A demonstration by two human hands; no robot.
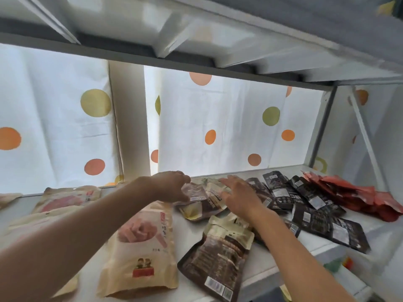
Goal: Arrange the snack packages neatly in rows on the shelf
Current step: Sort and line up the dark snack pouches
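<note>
Snack packages lie flat on a white shelf (pixel 189 273). Tan kraft bags (pixel 141 247) are on the left, brown-and-cream pouches (pixel 220 256) in the middle, black pouches (pixel 314 201) to the right and red packets (pixel 359 197) at the far right. My left hand (pixel 172 185) grips the edge of a brown-and-cream pouch (pixel 196 192) near the back of the shelf. My right hand (pixel 239 197) lies with fingers spread and straight on the neighbouring pouches of that pile.
A white curtain (pixel 218 127) with orange and green dots closes off the back. The underside of the upper shelf (pixel 196 35) hangs low overhead. A grey metal upright (pixel 322 127) stands at the right rear corner.
</note>
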